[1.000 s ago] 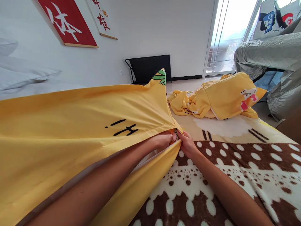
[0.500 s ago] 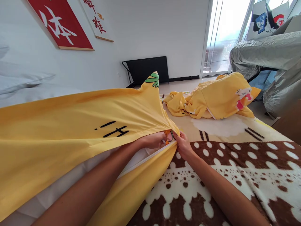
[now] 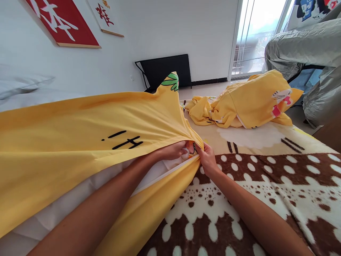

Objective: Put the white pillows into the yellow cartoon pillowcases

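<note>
A yellow duvet cover (image 3: 128,117) with a black "Hi" print and a green leafy corner lies stretched across the left half. Through its long open side shows a white quilt (image 3: 160,172). My left hand (image 3: 176,150) reaches into that opening, fingers closed on a white bit of the quilt near the end of the slit. Some of its fingertips are hidden by the cloth. Facing it, my right hand (image 3: 208,158) pinches the cover's gathered edge from outside. An orange and pink patch of the cover's inside appears between the two hands.
Underneath is a brown and cream patterned blanket (image 3: 239,170). A bunched yellow bedding pile (image 3: 247,103) sits at the far right. Beyond are a black folded panel (image 3: 166,73) against the wall, a sliding glass door (image 3: 247,42) and silver-covered furniture (image 3: 306,46).
The camera has tilted slightly down, so the scene sits higher in view. A little more white cloth shows at my left fingertips; both hands keep almost the same position.
</note>
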Motion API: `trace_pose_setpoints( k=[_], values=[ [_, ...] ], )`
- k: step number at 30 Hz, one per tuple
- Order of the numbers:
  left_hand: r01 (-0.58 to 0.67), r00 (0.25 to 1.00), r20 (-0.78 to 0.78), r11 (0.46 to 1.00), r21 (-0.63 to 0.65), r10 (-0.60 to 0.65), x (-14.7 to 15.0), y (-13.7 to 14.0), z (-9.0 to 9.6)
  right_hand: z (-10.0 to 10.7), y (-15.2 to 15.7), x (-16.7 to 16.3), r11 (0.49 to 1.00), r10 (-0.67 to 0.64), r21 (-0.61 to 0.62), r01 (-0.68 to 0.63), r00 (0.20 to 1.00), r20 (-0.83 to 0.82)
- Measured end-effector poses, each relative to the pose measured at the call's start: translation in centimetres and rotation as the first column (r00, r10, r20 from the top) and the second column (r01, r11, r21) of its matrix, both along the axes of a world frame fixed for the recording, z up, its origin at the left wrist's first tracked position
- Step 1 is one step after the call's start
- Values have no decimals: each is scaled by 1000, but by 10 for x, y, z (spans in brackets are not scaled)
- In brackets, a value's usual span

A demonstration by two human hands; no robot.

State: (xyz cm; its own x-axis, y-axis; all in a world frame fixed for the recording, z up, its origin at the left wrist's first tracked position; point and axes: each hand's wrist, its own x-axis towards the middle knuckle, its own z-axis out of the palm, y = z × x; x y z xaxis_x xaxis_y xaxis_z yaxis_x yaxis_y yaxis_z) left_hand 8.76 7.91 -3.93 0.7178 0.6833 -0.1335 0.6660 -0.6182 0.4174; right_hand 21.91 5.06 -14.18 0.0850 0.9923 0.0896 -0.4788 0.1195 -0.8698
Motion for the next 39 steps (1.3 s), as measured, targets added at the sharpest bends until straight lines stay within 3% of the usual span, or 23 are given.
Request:
trace_pose_setpoints(
  k=[20, 32, 39],
  values=[
    [-6, 1000, 26, 1000, -7, 6, 2, 2, -12, -3, -1, 0, 999, -44, -7, 44, 998, 50],
    [-40, 999, 28, 997, 72, 38, 4, -1, -12, -3, -1, 2, 997, -79, 11, 78, 990, 121],
    [-58, 996, 66, 993, 101, 51, 7, -3, -13, -1, 1, 6, 999, 9, 30, -14, 987, 161]
  ],
)
